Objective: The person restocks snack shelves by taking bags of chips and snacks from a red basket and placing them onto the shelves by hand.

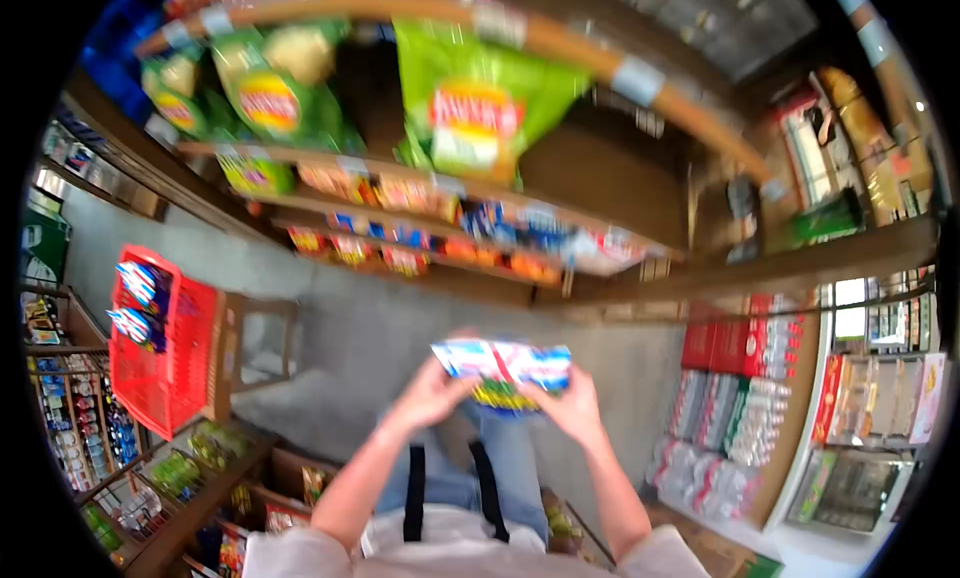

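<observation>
Between my two hands I hold a snack bag (pixel 500 366), mostly blue and white with red marks and a green-yellow lower part; its lettering is too blurred to read. My left hand (pixel 432 396) grips its left end, thumb on the near side. My right hand (pixel 570 403) is closed on the right end. The bag is out in front of my legs, above the grey floor (pixel 350 348). Two similar blue and white packets (pixel 138 306) lie in a red shopping basket (pixel 190 353) off to the left.
The basket rests on a wooden stool (pixel 255 353). Ahead, a wooden shelf (pixel 600 168) carries green chip bags (pixel 475 108) and, lower down, rows of small packets (pixel 400 193). Stacked bottle packs (pixel 740 418) stand at the right. A produce rack (pixel 200 458) is at lower left.
</observation>
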Tool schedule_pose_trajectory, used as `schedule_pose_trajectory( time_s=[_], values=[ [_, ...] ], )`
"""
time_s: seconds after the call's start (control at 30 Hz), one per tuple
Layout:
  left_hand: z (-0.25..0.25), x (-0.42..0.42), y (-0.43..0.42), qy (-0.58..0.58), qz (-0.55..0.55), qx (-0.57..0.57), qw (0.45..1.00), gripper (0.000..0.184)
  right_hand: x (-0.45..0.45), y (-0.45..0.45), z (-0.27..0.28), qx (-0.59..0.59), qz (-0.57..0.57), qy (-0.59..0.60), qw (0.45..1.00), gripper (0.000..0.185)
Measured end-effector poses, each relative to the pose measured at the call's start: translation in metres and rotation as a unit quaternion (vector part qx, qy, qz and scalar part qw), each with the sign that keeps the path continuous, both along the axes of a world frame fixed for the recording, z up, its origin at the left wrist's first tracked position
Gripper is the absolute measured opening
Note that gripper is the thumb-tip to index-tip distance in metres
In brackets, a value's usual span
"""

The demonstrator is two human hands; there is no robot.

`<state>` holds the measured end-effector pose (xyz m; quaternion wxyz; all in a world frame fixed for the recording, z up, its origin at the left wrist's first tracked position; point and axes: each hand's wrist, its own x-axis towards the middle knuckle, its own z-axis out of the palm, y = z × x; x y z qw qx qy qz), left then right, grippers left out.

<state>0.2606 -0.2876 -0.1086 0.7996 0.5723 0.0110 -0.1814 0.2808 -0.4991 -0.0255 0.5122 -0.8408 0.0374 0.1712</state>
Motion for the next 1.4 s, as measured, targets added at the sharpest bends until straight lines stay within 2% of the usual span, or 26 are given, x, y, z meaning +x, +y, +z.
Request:
schedule_pose_trajectory(
  time_s=[0.07, 0.1, 0.2, 0.27, 0.33, 0.47, 0.5, 0.57, 0.6, 0.63, 0.73, 0.83, 0.9, 0.93, 0.97, 1.07, 1.17, 1.23, 1.3, 1.37, 1.4],
  values=[
    [-0.029, 0.010, 0.009, -0.001, 0.040, -0.064, 0.997, 0.059, 0.010, 0.007, -0.028, 0.054, 0.036, 0.023, 0.998, 0.051],
    [-0.049, 0.012, 0.010, 0.013, 0.065, -0.055, 0.996, 0.058, 0.017, 0.008, -0.040, 0.058, 0.025, 0.026, 0.998, 0.051],
    [-0.100, 0.021, 0.011, 0.007, 0.096, -0.013, 0.995, 0.056, 0.039, 0.012, -0.091, -0.004, 0.146, -0.032, 0.989, 0.054],
    [-0.137, 0.027, 0.011, 0.034, 0.127, -0.014, 0.991, 0.055, 0.049, 0.011, -0.134, 0.028, 0.138, -0.039, 0.989, 0.056],
    [-0.175, 0.040, 0.012, -0.008, 0.122, 0.026, 0.992, 0.054, 0.051, 0.011, -0.184, 0.055, 0.129, -0.054, 0.989, 0.063],
    [-0.265, 0.055, 0.010, -0.093, 0.111, 0.079, 0.986, 0.053, 0.054, 0.007, -0.287, 0.114, 0.090, -0.075, 0.987, 0.058],
    [-0.290, 0.056, 0.008, -0.109, 0.108, 0.090, 0.984, 0.053, 0.057, 0.005, -0.306, 0.118, 0.088, -0.072, 0.987, 0.056],
    [-0.332, 0.057, 0.005, -0.122, 0.099, 0.082, 0.984, 0.053, 0.059, 0.000, -0.355, 0.043, 0.102, -0.143, 0.983, 0.055],
    [-0.348, 0.056, 0.000, -0.143, 0.113, 0.084, 0.980, 0.053, 0.059, -0.002, -0.360, 0.062, 0.104, -0.092, 0.988, 0.056],
    [-0.358, 0.053, -0.003, -0.127, 0.110, 0.065, 0.984, 0.053, 0.055, -0.003, -0.372, 0.030, 0.096, -0.090, 0.991, 0.056],
    [-0.397, 0.052, -0.011, -0.190, 0.121, 0.052, 0.973, 0.048, 0.049, -0.003, -0.390, 0.055, 0.044, -0.039, 0.997, 0.056],
    [-0.415, 0.060, -0.013, -0.239, 0.123, 0.075, 0.960, 0.050, 0.054, -0.003, -0.400, 0.088, 0.045, -0.025, 0.995, 0.058],
    [-0.417, 0.073, -0.013, -0.243, 0.143, 0.030, 0.959, 0.042, 0.069, -0.009, -0.394, 0.189, 0.057, 0.082, 0.977, 0.060],
    [-0.418, 0.082, -0.010, -0.244, 0.128, 0.016, 0.961, 0.042, 0.077, -0.010, -0.396, 0.229, 0.005, 0.160, 0.960, 0.060],
    [-0.421, 0.091, -0.011, -0.216, 0.124, -0.031, 0.968, 0.040, 0.088, -0.010, -0.402, 0.224, 0.008, 0.155, 0.962, 0.060],
    [-0.454, 0.117, -0.010, -0.181, 0.099, -0.016, 0.978, 0.035, 0.115, -0.006, -0.438, 0.310, -0.059, 0.161, 0.935, 0.052],
    [-0.469, 0.134, -0.015, -0.186, 0.126, 0.016, 0.974, 0.029, 0.130, 0.006, -0.461, 0.287, -0.144, 0.141, 0.936, 0.038],
    [-0.474, 0.145, -0.019, -0.172, 0.123, 0.007, 0.977, 0.030, 0.140, 0.012, -0.475, 0.225, -0.190, 0.132, 0.946, 0.035],
    [-0.473, 0.152, -0.021, -0.155, 0.120, 0.001, 0.981, 0.030, 0.151, 0.011, -0.483, 0.194, -0.187, 0.128, 0.954, 0.035],
    [-0.461, 0.159, -0.023, -0.164, 0.134, 0.073, 0.975, 0.033, 0.160, 0.009, -0.488, 0.159, -0.169, 0.105, 0.967, 0.040],
    [-0.467, 0.166, -0.024, -0.154, 0.122, 0.067, 0.978, 0.035, 0.164, 0.007, -0.491, 0.163, -0.172, 0.102, 0.966, 0.038]
  ],
)
